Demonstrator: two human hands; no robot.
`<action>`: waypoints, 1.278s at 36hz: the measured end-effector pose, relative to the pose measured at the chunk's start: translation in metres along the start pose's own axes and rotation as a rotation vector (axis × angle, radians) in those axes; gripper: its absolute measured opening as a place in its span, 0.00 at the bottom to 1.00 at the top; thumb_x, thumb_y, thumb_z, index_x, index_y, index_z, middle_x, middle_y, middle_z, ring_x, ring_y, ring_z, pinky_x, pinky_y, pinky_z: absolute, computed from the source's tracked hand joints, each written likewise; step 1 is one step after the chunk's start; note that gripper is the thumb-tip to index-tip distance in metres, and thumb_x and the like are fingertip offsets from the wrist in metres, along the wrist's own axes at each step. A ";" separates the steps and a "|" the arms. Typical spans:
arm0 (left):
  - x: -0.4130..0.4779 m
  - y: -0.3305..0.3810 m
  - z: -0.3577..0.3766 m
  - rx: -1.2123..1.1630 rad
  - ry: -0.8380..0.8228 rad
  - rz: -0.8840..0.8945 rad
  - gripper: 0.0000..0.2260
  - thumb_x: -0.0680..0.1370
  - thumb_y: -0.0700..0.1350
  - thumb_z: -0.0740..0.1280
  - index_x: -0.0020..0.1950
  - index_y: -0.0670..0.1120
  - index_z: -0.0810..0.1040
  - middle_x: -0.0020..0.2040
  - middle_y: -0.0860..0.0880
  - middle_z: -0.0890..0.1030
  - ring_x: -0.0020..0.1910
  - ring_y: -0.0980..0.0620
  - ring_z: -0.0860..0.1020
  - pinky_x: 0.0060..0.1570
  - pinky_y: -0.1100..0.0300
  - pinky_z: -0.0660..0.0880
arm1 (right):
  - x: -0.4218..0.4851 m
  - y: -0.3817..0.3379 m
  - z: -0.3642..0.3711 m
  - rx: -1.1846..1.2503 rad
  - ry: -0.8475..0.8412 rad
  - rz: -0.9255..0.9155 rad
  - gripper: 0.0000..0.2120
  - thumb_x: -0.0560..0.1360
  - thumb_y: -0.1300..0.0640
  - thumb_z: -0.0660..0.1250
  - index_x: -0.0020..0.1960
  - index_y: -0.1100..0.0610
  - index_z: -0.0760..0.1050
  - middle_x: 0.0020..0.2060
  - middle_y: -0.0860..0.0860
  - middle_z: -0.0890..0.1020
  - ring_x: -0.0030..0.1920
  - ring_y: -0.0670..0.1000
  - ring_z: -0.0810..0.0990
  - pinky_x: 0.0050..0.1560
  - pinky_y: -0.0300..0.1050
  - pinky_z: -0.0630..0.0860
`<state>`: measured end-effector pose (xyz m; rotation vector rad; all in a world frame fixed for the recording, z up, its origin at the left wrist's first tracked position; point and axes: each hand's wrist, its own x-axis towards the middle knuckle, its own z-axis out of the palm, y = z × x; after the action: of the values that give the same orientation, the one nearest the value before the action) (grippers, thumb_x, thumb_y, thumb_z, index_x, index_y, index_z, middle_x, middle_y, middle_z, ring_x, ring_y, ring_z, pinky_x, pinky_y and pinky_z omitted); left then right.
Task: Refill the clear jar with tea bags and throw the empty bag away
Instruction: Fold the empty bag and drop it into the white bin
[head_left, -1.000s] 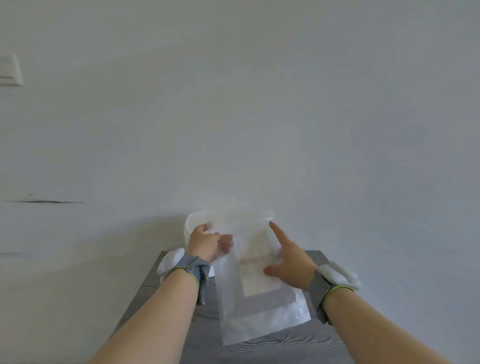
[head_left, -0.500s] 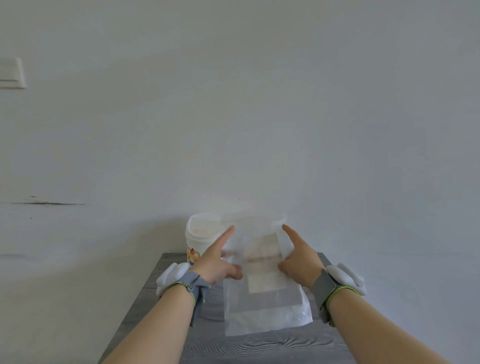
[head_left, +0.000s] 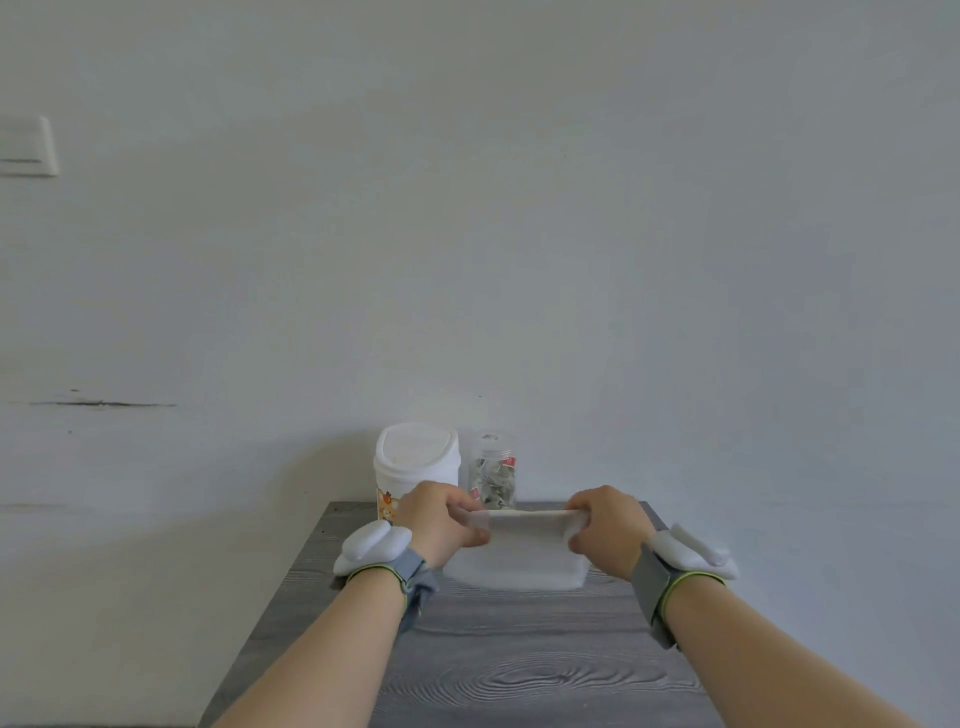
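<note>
1. Across the lower middle of the frame runs the grey wood-grain table (head_left: 519, 665), set against a plain wall; your forearms reach in over it from the bottom edge.
2. At the table's far edge stands the white swing-lid bin (head_left: 417, 467), with the clear jar (head_left: 493, 475) just beside it on the right, tea bags visible inside.
3. Centre frame, the empty bag (head_left: 514, 564) lies flattened on the table, its far edge rolled or folded towards you.
4. Your left hand (head_left: 441, 525) and right hand (head_left: 605, 530) are each curled, pinching one end of that fold.
5. Thin plastic may spring open if you let go early, and a loose bundle could jam the bin's flap or knock the jar nearby.
</note>
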<state>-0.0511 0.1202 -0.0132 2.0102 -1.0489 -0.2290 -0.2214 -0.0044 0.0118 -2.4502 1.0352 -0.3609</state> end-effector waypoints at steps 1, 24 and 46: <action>0.000 0.002 0.001 0.030 0.032 0.029 0.09 0.67 0.47 0.78 0.46 0.51 0.86 0.39 0.54 0.79 0.44 0.52 0.78 0.43 0.63 0.72 | -0.001 0.000 -0.001 0.003 0.019 0.009 0.10 0.72 0.63 0.64 0.44 0.49 0.78 0.39 0.51 0.78 0.43 0.54 0.79 0.37 0.40 0.73; 0.004 -0.001 0.017 -0.482 -0.060 -0.174 0.04 0.74 0.42 0.71 0.42 0.44 0.78 0.45 0.40 0.85 0.43 0.42 0.83 0.46 0.49 0.80 | -0.003 0.008 -0.006 1.073 0.009 0.237 0.09 0.76 0.73 0.61 0.55 0.66 0.71 0.41 0.63 0.77 0.33 0.58 0.77 0.23 0.41 0.78; -0.002 0.008 0.010 -1.069 -0.099 -0.358 0.12 0.78 0.31 0.52 0.47 0.36 0.74 0.28 0.37 0.80 0.20 0.50 0.78 0.19 0.64 0.74 | 0.005 0.013 0.004 1.366 0.053 0.458 0.10 0.80 0.71 0.51 0.54 0.66 0.70 0.36 0.59 0.76 0.32 0.55 0.75 0.17 0.35 0.72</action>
<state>-0.0622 0.1126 -0.0139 1.1726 -0.4200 -0.8776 -0.2249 -0.0148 0.0022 -0.9723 0.8588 -0.6731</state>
